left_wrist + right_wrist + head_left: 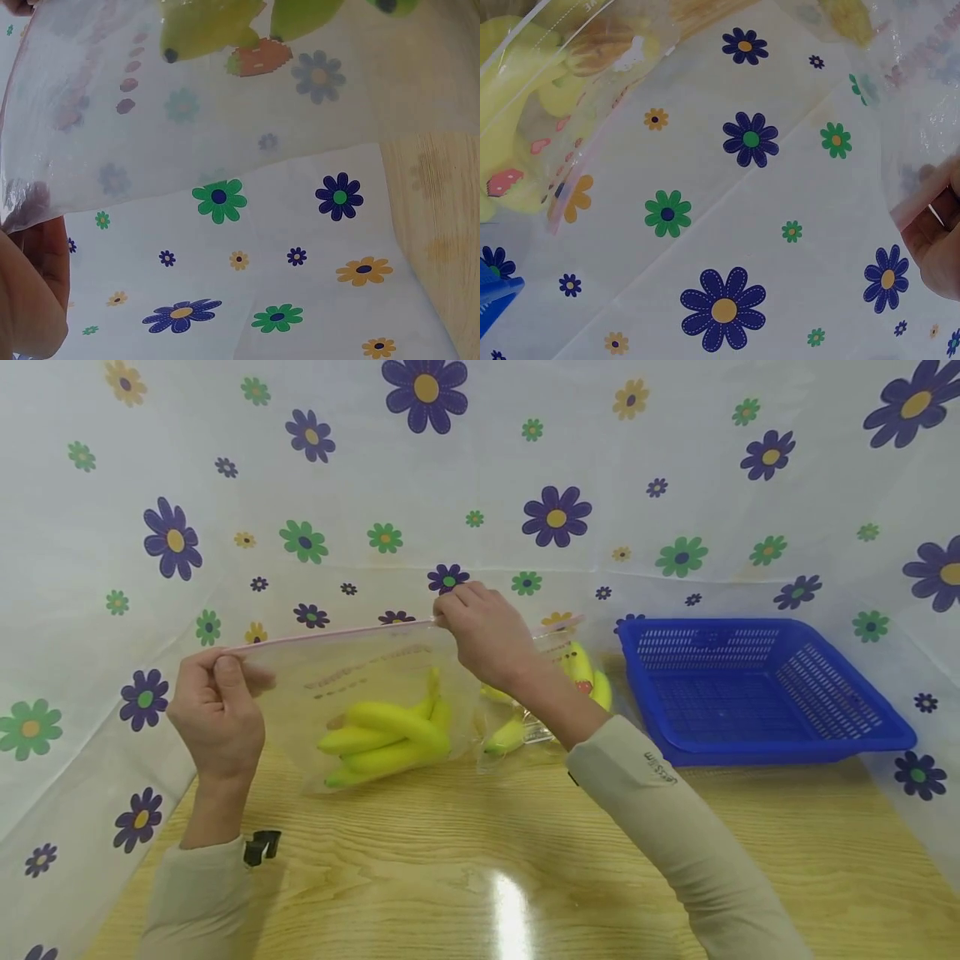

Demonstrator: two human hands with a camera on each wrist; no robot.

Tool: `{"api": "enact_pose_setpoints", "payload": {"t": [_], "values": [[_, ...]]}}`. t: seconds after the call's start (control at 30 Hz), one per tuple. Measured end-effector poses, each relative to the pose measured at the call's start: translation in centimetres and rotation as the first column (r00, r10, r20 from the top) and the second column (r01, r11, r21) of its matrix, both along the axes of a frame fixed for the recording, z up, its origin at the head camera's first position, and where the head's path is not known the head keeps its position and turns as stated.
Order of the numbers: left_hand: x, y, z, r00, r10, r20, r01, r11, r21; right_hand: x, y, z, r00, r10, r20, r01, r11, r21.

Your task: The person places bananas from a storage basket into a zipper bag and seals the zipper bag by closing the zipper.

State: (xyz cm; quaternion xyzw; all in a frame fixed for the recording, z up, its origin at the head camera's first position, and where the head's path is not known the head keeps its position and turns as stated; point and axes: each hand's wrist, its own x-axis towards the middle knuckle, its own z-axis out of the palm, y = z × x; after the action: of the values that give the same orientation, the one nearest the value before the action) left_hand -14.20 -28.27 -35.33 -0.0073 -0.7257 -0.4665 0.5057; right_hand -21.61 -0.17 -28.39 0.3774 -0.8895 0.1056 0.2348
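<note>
A clear zip bag with a pink top edge hangs between my two hands, a bunch of yellow bananas lying inside it. My left hand pinches its top left corner, thumb over the edge. At the top right corner my right hand grips the same edge, its fingertips curled over it. In the left wrist view the bag shows printed pink marks, with greenish banana tips behind the film. The right wrist view has my right hand at the bag's corner.
Behind my right forearm lies a second zip bag with bananas in it. A blue plastic basket stands to the right on the wooden table. Flower-printed white sheeting encloses the back and sides.
</note>
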Motion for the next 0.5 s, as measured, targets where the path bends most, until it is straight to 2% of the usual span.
{"api": "enact_pose_setpoints", "payload": {"t": [0.23,0.5], "values": [[0.2,-0.8,-0.1,0.999,-0.002,0.035,0.003,1.0,-0.018,-0.4,1.5,-0.2,1.0,0.023,0.021,-0.022,0.999,-0.023],[0.5,-0.8,0.2,0.995,0.022,0.094,-0.024,1.0,0.014,-1.2,3.1,-0.3,0.996,0.023,0.088,-0.018,0.999,-0.05]]}}
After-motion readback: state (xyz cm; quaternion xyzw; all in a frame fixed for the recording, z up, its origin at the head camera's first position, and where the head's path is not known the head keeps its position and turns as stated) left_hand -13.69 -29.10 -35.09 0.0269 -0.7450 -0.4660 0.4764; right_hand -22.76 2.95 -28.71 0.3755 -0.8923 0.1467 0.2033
